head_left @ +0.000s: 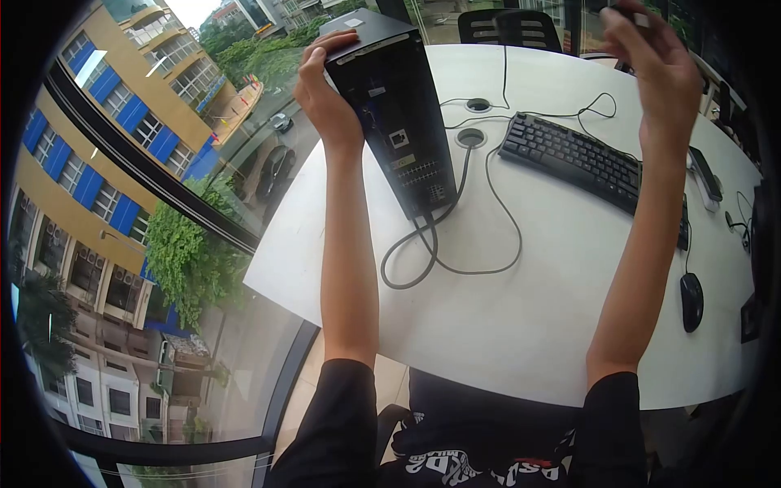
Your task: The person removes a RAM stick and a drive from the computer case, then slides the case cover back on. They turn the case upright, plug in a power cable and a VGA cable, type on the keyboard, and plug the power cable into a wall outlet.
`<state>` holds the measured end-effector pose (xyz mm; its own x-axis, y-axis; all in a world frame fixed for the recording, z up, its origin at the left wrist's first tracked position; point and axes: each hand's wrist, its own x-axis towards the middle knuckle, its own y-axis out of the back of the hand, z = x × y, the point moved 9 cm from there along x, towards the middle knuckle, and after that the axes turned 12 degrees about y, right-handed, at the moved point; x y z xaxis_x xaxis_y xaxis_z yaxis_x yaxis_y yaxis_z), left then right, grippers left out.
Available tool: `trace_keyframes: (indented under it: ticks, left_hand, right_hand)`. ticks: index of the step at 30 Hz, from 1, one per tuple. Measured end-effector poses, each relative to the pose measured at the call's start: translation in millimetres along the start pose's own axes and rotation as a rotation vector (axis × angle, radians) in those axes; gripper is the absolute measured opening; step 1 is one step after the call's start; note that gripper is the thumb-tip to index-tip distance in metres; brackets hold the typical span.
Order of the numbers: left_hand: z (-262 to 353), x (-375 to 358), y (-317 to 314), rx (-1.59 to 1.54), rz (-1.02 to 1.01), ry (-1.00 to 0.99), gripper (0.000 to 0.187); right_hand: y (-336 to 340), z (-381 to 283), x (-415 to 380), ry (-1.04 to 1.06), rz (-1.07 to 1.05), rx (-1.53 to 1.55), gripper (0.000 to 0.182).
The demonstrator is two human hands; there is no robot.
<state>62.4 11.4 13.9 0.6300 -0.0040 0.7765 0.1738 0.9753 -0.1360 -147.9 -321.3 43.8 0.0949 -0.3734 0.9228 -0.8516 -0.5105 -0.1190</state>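
A black computer tower (390,114) stands on the white table with its port side toward me, leaning slightly in the view. My left hand (329,89) grips its upper left edge, fingers curled over the top. A grey cable (435,244) runs from the tower's lower end, loops on the tabletop and leads to a round cable hole. At the upper right my right hand (655,61) is raised above the table, apart from the tower. Its fingers are bent together around something dark at the frame's edge, too blurred to name.
On the white table (488,325) lie a black keyboard (573,159), a black mouse (691,301) and a dark handset-like object (705,175). Thin cables cross near the cable hole (470,138). A chair (508,28) stands behind. Windows (187,244) border the left.
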Motion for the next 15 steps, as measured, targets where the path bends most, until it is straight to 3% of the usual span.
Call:
trace_keyframes:
  ticks: [2,3,6,7,9,10,13,14,15]
  left_hand:
    - [1,0,-1,-0.009,-0.006,-0.006,0.053]
    - [1,0,-2,-0.013,-0.009,-0.007,0.053]
    - [0,1,-1,-0.021,-0.011,-0.006,0.053]
    - [-1,1,-1,-0.027,-0.009,-0.002,0.053]
    - [-1,1,-1,-0.027,-0.007,-0.002,0.053]
    - [0,0,-1,-0.022,-0.007,-0.006,0.053]
    - [2,0,-2,-0.014,-0.007,-0.011,0.053]
    - [1,0,-2,-0.012,-0.005,-0.008,0.054]
    - [1,-1,-2,-0.02,-0.006,-0.004,0.054]
  right_hand:
    - [15,-26,7,-0.12,0.256,0.42,0.019]
    - [23,-28,10,-0.087,0.286,0.686,0.016]
    - [29,-42,23,0.012,0.15,0.854,0.019]
    - [22,-52,26,0.054,0.026,0.964,0.04]
    - [-1,-73,8,0.165,0.061,1.015,0.032]
    - [-17,-79,1,0.12,-0.047,0.991,0.032]
    - [-76,-86,-39,-0.074,-0.659,0.703,0.036]
    - [-94,-94,-53,-0.084,-0.7,0.512,0.022]
    - [-112,-89,-69,-0.103,-0.748,0.398,0.023]
